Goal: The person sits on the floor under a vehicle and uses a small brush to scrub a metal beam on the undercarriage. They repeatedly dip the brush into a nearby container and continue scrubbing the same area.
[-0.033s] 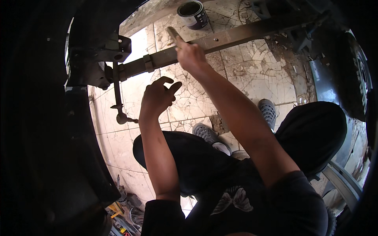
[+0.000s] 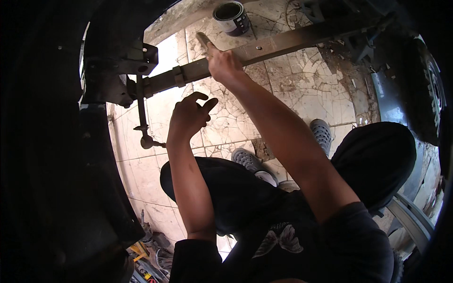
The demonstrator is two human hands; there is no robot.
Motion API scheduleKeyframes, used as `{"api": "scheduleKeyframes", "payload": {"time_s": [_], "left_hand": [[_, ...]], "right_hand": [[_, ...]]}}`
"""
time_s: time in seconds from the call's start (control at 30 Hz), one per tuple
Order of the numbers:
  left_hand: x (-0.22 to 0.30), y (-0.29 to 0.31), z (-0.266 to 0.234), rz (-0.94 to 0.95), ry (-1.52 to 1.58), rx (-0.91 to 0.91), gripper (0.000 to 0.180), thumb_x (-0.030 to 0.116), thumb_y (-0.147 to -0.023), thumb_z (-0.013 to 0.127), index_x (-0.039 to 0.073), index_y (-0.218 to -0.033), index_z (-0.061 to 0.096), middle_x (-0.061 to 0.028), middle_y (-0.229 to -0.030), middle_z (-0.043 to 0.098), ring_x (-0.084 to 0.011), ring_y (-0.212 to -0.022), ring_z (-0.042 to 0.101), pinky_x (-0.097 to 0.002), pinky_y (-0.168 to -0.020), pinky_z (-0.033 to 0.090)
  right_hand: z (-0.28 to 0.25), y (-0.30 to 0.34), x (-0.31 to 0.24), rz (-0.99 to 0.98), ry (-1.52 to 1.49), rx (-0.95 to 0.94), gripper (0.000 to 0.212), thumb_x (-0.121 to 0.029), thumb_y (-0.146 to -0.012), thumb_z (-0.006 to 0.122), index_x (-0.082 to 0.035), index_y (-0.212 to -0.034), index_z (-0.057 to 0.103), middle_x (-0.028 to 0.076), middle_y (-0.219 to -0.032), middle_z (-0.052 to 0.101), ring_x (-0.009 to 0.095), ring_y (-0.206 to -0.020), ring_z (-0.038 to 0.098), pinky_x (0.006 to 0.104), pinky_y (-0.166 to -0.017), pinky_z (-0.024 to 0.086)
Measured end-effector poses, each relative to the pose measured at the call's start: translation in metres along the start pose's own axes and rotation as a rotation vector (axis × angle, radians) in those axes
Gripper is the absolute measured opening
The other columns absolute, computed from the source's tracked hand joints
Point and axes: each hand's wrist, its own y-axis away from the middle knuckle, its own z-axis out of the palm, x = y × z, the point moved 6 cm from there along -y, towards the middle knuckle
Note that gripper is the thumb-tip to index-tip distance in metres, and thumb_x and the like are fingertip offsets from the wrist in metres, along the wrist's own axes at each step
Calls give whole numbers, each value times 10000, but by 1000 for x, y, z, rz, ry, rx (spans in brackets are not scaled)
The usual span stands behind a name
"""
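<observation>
My right hand [image 2: 226, 65] is closed around a pale, elongated handle [image 2: 202, 39]. Its upper end sticks out past my fingers, while the rest is hidden by my hand, so I cannot make out the kind of tool. This hand is at the long metal beam [image 2: 283, 41], which runs across the view from lower left to upper right. My left hand [image 2: 188, 113] hovers nearer to me, below the beam, with thumb and index finger apart and nothing between them; its other fingers are curled.
Beyond the beam, an uncovered can [image 2: 231, 19] with a dark label stands on cracked tiles [image 2: 302, 94]. A dark metal bracket [image 2: 141, 61] and a rod with a joint [image 2: 143, 113] are at the left. Tools [image 2: 141, 257] lie at lower left; a tyre [image 2: 429, 89] is at far right.
My right hand has shifted slightly left along the beam, carrying the pale handle with it. My left hand stays in the same place.
</observation>
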Motion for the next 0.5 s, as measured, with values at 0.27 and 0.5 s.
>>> {"api": "scheduleKeyframes", "payload": {"time_s": [0.27,0.5], "left_hand": [[-13,-6,-14,-35,5,50,551,493,-975,735,30,-1272,716,-129,-797,790,-204,-723,772,-367,-757,582],[-6,1,-1,14,19,-44,501,483,-974,745,36,-1200,744,-123,-771,780,-196,-708,767,-353,-737,577]], "right_hand": [[-78,62,52,-144,-338,129,493,-351,-1103,564,-93,-1524,565,236,-1132,775,328,-944,793,439,-864,634],[-83,73,94,-13,-90,-56,484,-351,-1075,601,-213,-1537,562,246,-1005,767,426,-910,758,516,-855,626]]}}
